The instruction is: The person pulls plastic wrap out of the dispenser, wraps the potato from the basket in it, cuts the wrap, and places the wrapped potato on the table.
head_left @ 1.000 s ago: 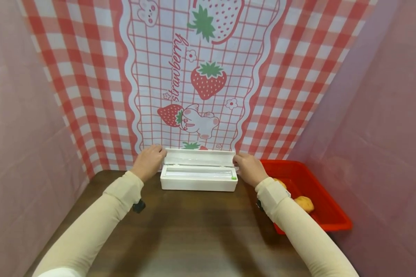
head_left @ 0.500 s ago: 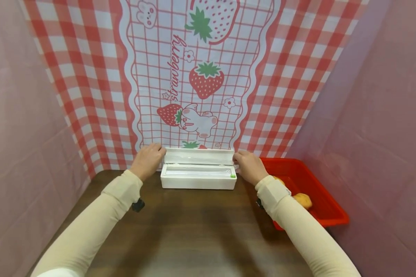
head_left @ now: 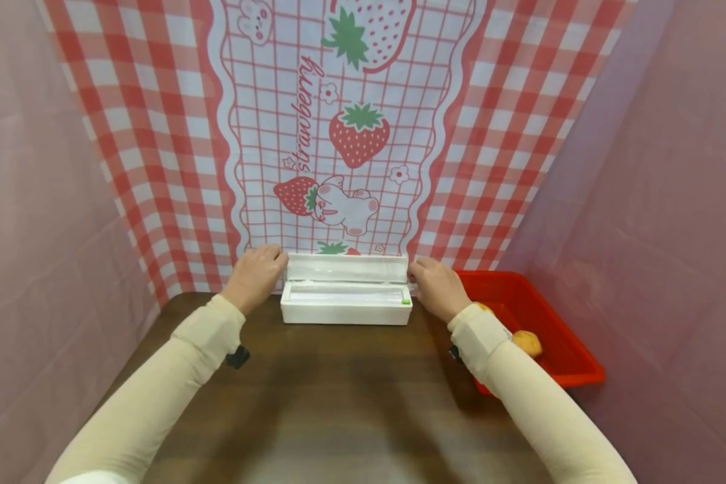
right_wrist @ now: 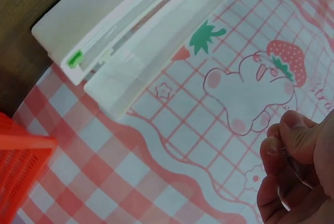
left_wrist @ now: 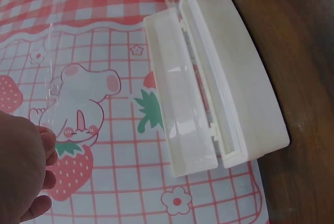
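A white cling film dispenser point(head_left: 346, 312) stands at the table's back edge, its lid point(head_left: 347, 267) tipped up and back. At its right end sits a green cutter slider point(head_left: 406, 301). Clear cling film point(left_wrist: 50, 75) stretches between both hands, its edge showing as a shiny line in the left wrist view. My left hand point(head_left: 257, 274) pinches the film beyond the dispenser's left end. Opposite it, my right hand point(head_left: 438, 288) pinches the other side, thumb against curled fingers, with film glinting between them in the right wrist view.
To the right, a red plastic basket point(head_left: 565, 356) holds yellowish potato-like lumps point(head_left: 528, 343). A strawberry-print cloth point(head_left: 363, 134) hangs behind the brown table point(head_left: 339, 403). Pink cloth walls close off both sides.
The whole scene shifts slightly up and left in the head view. Both hands keep their pinch at the dispenser's ends, with hardly any movement relative to it.
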`<move>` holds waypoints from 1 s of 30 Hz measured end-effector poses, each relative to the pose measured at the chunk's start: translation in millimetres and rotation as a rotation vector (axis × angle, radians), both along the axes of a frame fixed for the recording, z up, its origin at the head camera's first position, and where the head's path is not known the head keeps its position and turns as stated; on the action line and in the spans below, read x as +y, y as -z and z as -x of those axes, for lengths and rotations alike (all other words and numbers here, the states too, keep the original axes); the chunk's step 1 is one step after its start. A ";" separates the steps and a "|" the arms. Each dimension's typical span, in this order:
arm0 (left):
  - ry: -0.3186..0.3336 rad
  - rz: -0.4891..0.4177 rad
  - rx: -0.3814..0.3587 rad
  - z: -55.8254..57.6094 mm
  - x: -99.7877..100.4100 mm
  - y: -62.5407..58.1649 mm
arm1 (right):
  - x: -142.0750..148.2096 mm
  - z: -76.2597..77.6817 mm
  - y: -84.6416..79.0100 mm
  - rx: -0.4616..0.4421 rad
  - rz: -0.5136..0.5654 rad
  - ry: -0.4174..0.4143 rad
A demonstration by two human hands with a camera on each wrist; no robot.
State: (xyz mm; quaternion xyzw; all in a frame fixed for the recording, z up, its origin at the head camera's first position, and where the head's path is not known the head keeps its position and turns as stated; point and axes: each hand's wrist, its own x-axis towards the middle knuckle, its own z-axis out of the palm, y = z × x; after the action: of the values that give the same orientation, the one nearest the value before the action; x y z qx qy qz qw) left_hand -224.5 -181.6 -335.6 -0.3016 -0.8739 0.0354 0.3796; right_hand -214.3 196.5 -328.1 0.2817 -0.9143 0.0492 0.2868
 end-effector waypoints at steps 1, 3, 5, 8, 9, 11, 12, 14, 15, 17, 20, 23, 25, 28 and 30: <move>0.003 0.002 0.010 -1.8 -0.7 3.4 | 0.0 -1.1 4.6 0.016 0.006 -0.008; 0.015 0.000 0.038 -7.6 -2.3 11.7 | 0.0 -6.8 15.5 0.047 0.027 -0.031; 0.028 -0.004 0.073 -16.9 -4.1 21.5 | -0.3 -16.8 28.1 0.078 0.062 -0.057; 0.046 -0.010 0.122 -32.5 -6.1 37.0 | -0.9 -34.5 47.5 0.120 0.117 -0.092; 0.048 -0.012 0.134 -37.1 -6.6 42.4 | -1.0 -40.0 53.6 0.129 0.132 -0.099; 0.042 -0.010 0.147 -45.8 -6.9 51.7 | -0.9 -49.5 64.5 0.144 0.153 -0.103; 0.039 -0.010 0.148 -49.7 -7.2 56.5 | -1.2 -53.6 69.2 0.143 0.160 -0.101; 0.024 -0.016 0.149 -57.0 -8.0 65.2 | -2.5 -60.5 76.7 0.134 0.166 -0.099; 0.017 -0.021 0.149 -60.7 -8.6 69.2 | -3.5 -63.1 80.3 0.129 0.167 -0.096; 0.017 -0.039 0.152 -67.7 -9.3 77.1 | -5.2 -68.1 87.0 0.123 0.170 -0.096; 0.013 -0.049 0.160 -77.6 -10.3 89.3 | -6.7 -74.0 97.5 0.139 0.171 -0.105; 0.025 -0.054 0.155 -84.6 -9.3 101.1 | -5.1 -78.9 107.4 0.156 0.175 -0.112; 0.020 -0.038 0.146 -88.1 -7.9 107.9 | -2.8 -81.8 113.2 0.155 0.180 -0.114; 0.019 -0.035 0.129 -91.1 -5.2 115.9 | 0.4 -84.4 118.7 0.138 0.184 -0.111; 0.010 -0.031 0.131 -91.5 -3.3 118.3 | 2.0 -83.4 119.7 0.149 0.190 -0.118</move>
State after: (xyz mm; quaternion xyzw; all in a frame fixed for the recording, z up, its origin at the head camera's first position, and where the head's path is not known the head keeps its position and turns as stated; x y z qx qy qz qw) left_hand -133.0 -184.8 -453.9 -0.2972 -0.8460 0.0397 0.4408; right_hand -130.8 198.5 -447.7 0.3092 -0.8637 0.1314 0.3757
